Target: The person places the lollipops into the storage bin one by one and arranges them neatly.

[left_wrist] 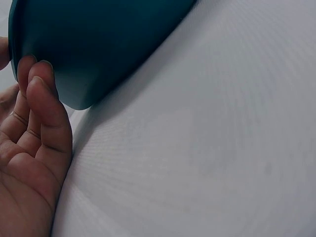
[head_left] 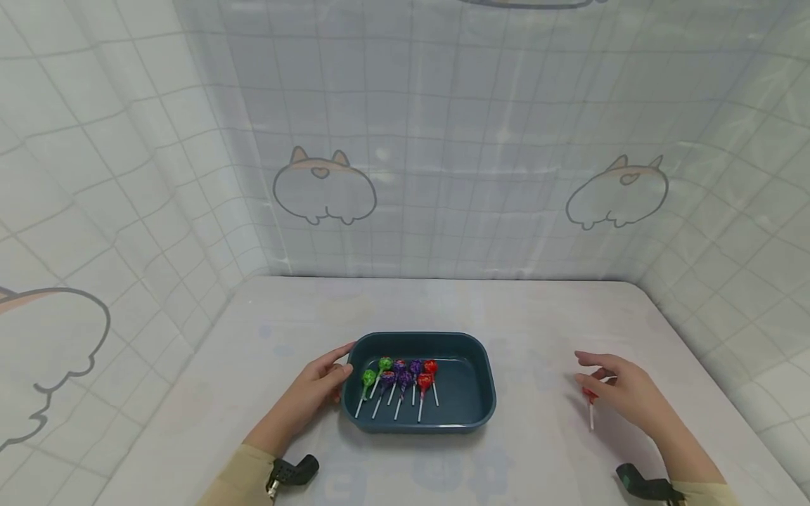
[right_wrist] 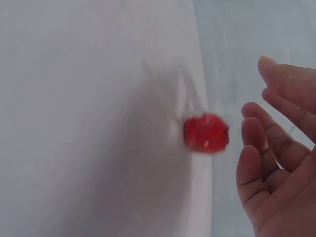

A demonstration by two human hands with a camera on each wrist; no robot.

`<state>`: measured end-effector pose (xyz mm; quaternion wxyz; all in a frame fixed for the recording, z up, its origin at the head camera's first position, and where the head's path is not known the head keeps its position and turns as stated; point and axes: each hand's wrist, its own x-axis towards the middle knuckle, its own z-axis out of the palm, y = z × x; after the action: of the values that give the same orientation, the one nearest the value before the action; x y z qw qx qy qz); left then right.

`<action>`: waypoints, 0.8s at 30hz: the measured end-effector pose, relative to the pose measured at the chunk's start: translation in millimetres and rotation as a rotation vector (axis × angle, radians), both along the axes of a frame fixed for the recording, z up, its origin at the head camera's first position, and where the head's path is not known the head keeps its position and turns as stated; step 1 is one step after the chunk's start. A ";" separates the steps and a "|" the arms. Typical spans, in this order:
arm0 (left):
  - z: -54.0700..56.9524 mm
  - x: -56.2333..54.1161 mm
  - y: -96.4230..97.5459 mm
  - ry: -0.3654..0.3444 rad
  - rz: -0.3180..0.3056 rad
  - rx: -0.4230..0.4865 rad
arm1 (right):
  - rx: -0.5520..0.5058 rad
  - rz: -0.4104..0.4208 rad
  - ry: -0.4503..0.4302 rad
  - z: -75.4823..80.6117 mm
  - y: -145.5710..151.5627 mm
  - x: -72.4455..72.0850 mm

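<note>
A dark teal tray (head_left: 465, 393) stands on the table with several lollipops inside, grouped in its left and middle part. Their wrapped heads are green (head_left: 369, 377), purple (head_left: 403, 379) and red (head_left: 425, 381), and the white sticks point toward the person. My left hand (head_left: 319, 383) holds the tray's left end, thumb at the rim and fingertips (left_wrist: 42, 98) against the outer wall. To the right, apart from the tray, my right hand (head_left: 623, 390) is over a single red lollipop (right_wrist: 206, 133). In the right wrist view a gap shows between its loosely bent fingers and that lollipop.
The white table (head_left: 304, 309) runs back to a tiled-pattern curtain (head_left: 468, 176) with cartoon animal outlines. Similar sheeting (head_left: 145, 211) closes off the left and right sides. Each wrist carries a small black device (head_left: 294, 471).
</note>
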<state>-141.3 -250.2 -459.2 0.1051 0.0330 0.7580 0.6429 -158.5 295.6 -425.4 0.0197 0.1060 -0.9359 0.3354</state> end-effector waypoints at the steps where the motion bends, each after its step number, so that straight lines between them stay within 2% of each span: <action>1: 0.1 0.1 -0.1 0.005 -0.003 0.002 | 0.015 -0.011 0.003 -0.8 2.5 1.7; 6: -0.3 -0.4 -1.3 0.017 -0.013 0.009 | 0.074 -0.050 -0.040 -3.9 11.0 6.8; 14: -0.6 0.1 -0.7 -0.003 -0.002 -0.001 | 0.118 -0.047 -0.107 -10.5 11.7 6.3; 20: -1.2 -0.5 -1.6 0.005 -0.007 -0.007 | 0.126 -0.051 -0.172 -13.0 11.9 2.1; 24: -1.5 -0.9 -1.8 0.008 -0.017 -0.004 | 0.115 -0.042 -0.186 -14.5 11.9 1.8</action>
<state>-142.2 -251.9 -460.7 0.1074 0.0418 0.7595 0.6402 -156.7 307.5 -439.9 -0.0664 0.0557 -0.9534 0.2891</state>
